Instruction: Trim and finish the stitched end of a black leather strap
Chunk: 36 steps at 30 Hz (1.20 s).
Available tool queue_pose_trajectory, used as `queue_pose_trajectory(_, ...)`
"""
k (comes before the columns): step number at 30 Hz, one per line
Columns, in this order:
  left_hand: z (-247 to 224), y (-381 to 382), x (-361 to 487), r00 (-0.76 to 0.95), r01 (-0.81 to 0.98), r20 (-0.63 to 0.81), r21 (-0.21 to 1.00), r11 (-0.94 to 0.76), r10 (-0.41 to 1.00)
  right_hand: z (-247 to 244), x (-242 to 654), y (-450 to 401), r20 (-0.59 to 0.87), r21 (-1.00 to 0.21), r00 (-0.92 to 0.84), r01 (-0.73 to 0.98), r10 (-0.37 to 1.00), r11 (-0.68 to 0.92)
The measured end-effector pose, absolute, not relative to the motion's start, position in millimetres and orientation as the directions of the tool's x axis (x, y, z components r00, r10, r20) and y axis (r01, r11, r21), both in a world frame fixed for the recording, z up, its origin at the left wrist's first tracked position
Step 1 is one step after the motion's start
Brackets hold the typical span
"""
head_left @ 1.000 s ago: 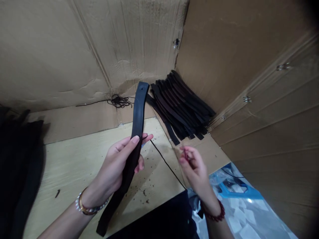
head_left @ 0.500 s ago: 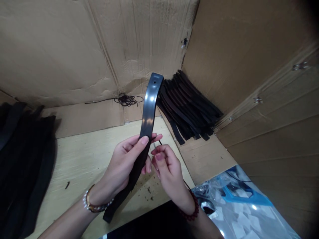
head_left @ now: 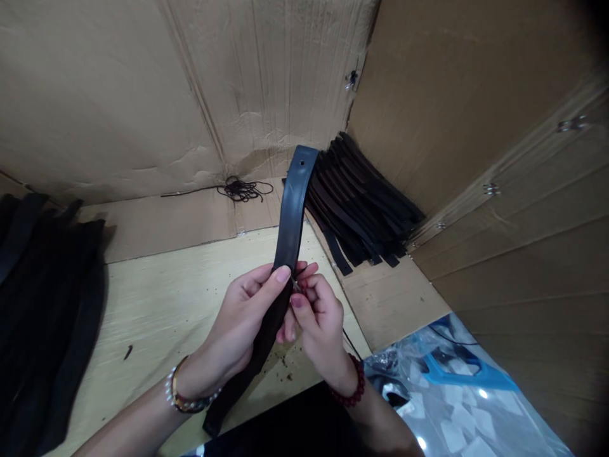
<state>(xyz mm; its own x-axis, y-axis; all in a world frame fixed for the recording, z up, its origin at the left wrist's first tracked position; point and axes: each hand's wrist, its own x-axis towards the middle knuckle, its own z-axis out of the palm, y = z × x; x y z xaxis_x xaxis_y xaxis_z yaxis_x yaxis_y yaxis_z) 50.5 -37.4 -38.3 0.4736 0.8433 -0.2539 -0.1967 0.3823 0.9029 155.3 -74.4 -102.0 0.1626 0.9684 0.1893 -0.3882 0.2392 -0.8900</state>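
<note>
A long, curved black strap (head_left: 291, 209) with a small hole near its top end stands tilted over the pale board. My left hand (head_left: 252, 304) grips it around the middle, thumb on its face and fingers behind. Close against the strap's right edge, my right hand (head_left: 321, 311) pinches a small, thin metallic thing (head_left: 297, 285), whose shape is too small to make out. A dark cord shows beside those fingertips. The strap's lower end reaches down past my left wrist.
Many black straps lie piled by the cardboard wall (head_left: 366, 203); a larger dark pile (head_left: 52, 317) is at left. Tangled black cord (head_left: 242, 189) lies at the back. Dark crumbs dot the board (head_left: 166, 285). A clear bag with white pieces (head_left: 457, 406) is at lower right.
The strap and my left hand have shifted slightly right and down, and the strap's shine has faded. My right fingertips, with the thin thing, are now closer to the strap's edge.
</note>
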Motion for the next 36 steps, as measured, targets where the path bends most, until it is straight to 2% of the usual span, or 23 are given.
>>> queue_pose_trajectory(12,-39.7,-38.9,53.3,0.464,-0.22,-0.261,0.892,0.395,0.847,-96.7,153.8,-74.2,0.159,-0.916,0.206,-0.335,0.966,0.222)
queue_pose_trajectory(21,-40.0,-40.2,53.5,0.458,-0.225,-0.273,0.885,0.407,0.846,-93.2,156.8,-74.3,0.159,-0.961,0.206,-0.191,0.966,0.199)
queue_pose_trajectory(27,-32.8,-40.5,51.2,0.435,-0.25,-0.27,0.881,0.403,0.859,-95.1,156.8,-81.0,0.242,-0.938,0.129,-0.222,0.962,0.265)
queue_pose_trajectory(32,-29.5,-28.3,42.1,0.382,-0.259,-0.175,0.922,0.287,0.907,-105.9,191.6,-97.3,0.272,-0.961,0.41,0.067,0.871,0.268)
queue_pose_trajectory(34,-29.0,-22.6,38.2,0.364,-0.257,-0.167,0.927,0.271,0.916,-116.1,223.9,-100.6,0.261,-0.948,0.49,0.293,0.832,0.125)
queue_pose_trajectory(36,-28.0,-17.7,35.4,0.347,-0.264,-0.158,0.929,0.258,0.925,-132.2,262.1,-102.2,0.203,-0.814,0.53,0.559,0.823,-0.159)
